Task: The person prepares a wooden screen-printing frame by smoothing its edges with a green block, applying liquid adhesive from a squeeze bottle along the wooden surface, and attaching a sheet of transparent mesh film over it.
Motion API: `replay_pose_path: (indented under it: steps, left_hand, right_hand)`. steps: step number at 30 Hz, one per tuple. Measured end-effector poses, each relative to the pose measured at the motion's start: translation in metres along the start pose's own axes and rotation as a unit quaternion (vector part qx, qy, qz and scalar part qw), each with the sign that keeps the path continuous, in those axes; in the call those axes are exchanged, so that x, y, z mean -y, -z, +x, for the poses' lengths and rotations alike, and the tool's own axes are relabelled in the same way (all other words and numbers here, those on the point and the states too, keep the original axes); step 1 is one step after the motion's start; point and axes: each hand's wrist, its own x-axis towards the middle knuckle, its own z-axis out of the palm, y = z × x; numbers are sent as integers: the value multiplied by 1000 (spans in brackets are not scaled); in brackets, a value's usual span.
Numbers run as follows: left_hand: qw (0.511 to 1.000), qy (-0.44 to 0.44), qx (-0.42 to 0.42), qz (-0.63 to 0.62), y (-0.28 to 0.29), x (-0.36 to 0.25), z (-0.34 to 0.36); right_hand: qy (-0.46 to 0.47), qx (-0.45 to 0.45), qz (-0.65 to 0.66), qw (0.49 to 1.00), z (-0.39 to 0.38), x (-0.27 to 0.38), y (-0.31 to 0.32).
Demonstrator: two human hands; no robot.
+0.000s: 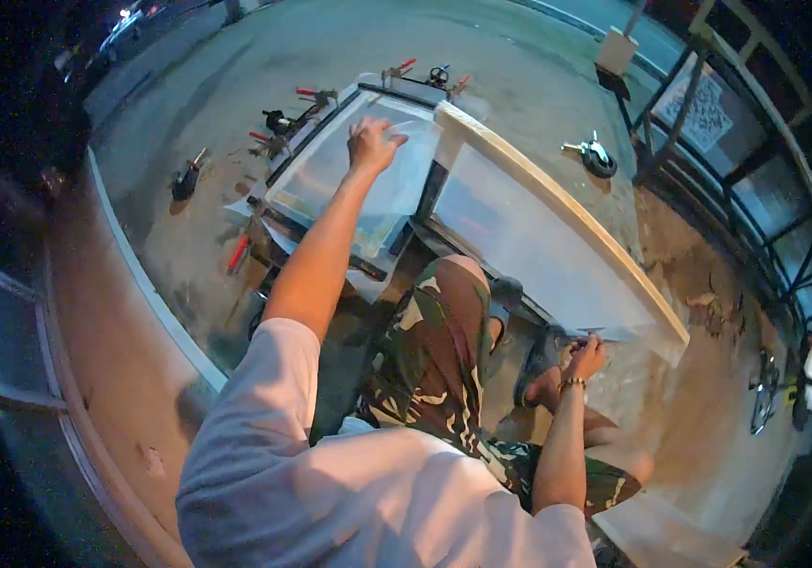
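Note:
A translucent plastic sheet [538,222] stretches across a dark-edged frame on the ground before me, with a pale wooden strip [567,204] along its far right side. My left hand [375,147] is over the frame's far left part, fingers pinched on the sheet's edge. At the near right end my right hand [586,358], a bracelet at its wrist, closes on the sheet's lower corner. Beneath my left forearm lies a whitish panel [330,185] edged with dark bars. The fingertips of both hands are partly blurred.
Red-handled clamps [239,254] stand along the panel's left and far sides. A caster wheel [598,159] lies beyond the wooden strip, another caster [184,180] to the left. At right rises a dark metal frame [737,170]. My camouflage-clad knee [449,303] is close to the sheet's near edge.

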Motion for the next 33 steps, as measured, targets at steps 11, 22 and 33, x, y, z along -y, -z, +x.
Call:
replay_pose_path:
  steps: [11, 22, 33]
  left_hand:
    - [948, -199, -206, -137, 79, -128, -27]
    - [672, -376, 638, -26, -56, -354, -245]
    - [595, 156, 531, -582, -162, -488, -326]
  right_hand:
    - [-172, 60, 36, 983, 29, -34, 56]
    - [-133, -259, 0, 957, 42, -28, 43]
    - [7, -249, 166, 954, 85, -44, 60]
